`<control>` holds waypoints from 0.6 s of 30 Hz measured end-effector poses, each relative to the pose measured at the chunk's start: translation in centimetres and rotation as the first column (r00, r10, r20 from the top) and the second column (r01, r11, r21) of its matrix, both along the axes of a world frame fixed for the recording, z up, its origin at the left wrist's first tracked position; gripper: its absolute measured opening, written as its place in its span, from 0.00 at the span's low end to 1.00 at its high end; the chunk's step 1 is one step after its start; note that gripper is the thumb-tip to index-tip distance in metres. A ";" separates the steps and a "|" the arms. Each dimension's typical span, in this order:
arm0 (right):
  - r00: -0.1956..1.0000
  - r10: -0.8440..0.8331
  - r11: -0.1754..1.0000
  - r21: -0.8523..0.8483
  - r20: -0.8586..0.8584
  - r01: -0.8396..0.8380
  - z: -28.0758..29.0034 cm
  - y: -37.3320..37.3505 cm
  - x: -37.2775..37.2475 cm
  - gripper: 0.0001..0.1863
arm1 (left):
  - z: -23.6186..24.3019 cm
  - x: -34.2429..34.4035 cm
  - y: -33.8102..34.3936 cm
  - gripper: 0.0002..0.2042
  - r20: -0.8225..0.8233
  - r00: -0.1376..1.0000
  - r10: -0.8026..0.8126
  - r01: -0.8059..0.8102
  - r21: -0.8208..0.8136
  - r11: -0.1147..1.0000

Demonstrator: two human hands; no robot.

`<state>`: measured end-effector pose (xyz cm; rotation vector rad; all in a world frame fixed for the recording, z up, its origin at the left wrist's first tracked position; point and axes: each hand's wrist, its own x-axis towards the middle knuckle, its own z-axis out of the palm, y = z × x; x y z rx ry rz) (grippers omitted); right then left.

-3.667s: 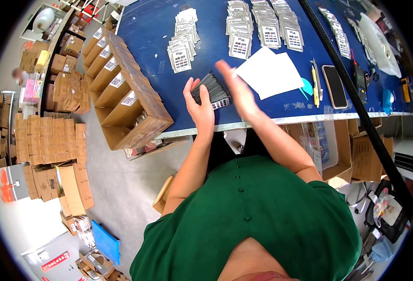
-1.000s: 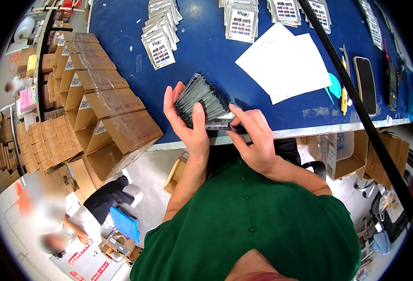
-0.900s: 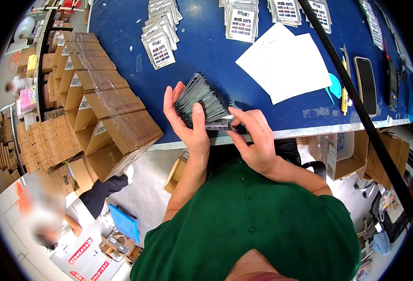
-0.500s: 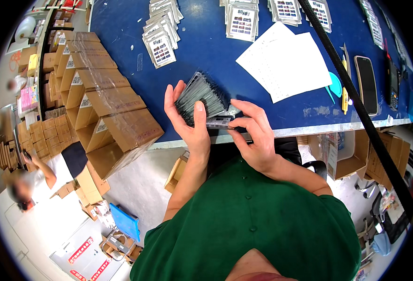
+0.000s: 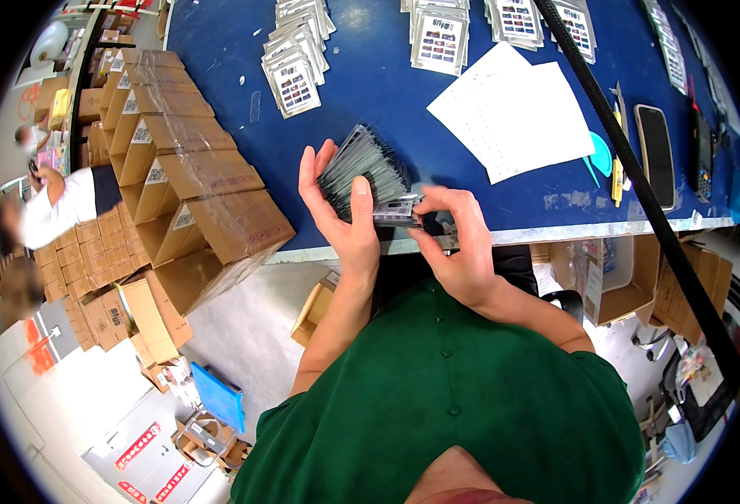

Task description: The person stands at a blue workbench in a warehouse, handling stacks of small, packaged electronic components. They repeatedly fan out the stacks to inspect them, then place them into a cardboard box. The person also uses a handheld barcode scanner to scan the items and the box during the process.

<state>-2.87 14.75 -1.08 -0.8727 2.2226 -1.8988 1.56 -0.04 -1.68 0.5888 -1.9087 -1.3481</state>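
Observation:
A thick, fanned stack of thin clear-plastic packets (image 5: 362, 168) is held above the near edge of the blue table (image 5: 219, 50). My left hand (image 5: 349, 231) cradles it, thumb across the front and fingers behind. My right hand (image 5: 462, 244) has its thumb and forefinger at the right edge of the lowest packet (image 5: 397, 212), which shows a printed label. Farther off lie overlapping rows of flat printed packets (image 5: 293, 86), with another pile (image 5: 439, 44) to their right. What is inside the held packets cannot be made out.
Cardboard boxes (image 5: 231, 227) stand in a row on the left. White sheets (image 5: 546, 118), a turquoise round piece (image 5: 602, 158), a yellow cutter (image 5: 617, 183), a phone (image 5: 656, 155) and a handheld device (image 5: 703, 155) lie rightward. A black strap (image 5: 630, 147) crosses the view. Another person (image 5: 63, 202) is far left.
The fingers of my right hand have shifted slightly along the lowest packet's edge, and more of its label shows. The other person at the left has moved farther up the view.

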 end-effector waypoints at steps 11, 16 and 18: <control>0.998 0.030 0.995 0.093 -0.061 -0.024 -0.2 0.0 0.2 0.37 | -0.1 0.0 0.2 0.29 -0.013 1.000 0.022 -0.022 -0.003 1.000; 0.997 0.019 0.997 0.078 -0.072 -0.013 -0.4 -0.1 0.2 0.35 | -0.3 -0.2 0.2 0.29 -0.039 0.999 0.027 -0.027 0.004 1.000; 0.997 -0.002 0.996 0.085 -0.080 0.009 -0.2 -0.3 0.3 0.31 | -0.4 -0.2 0.2 0.29 -0.049 0.998 0.029 -0.028 0.020 0.999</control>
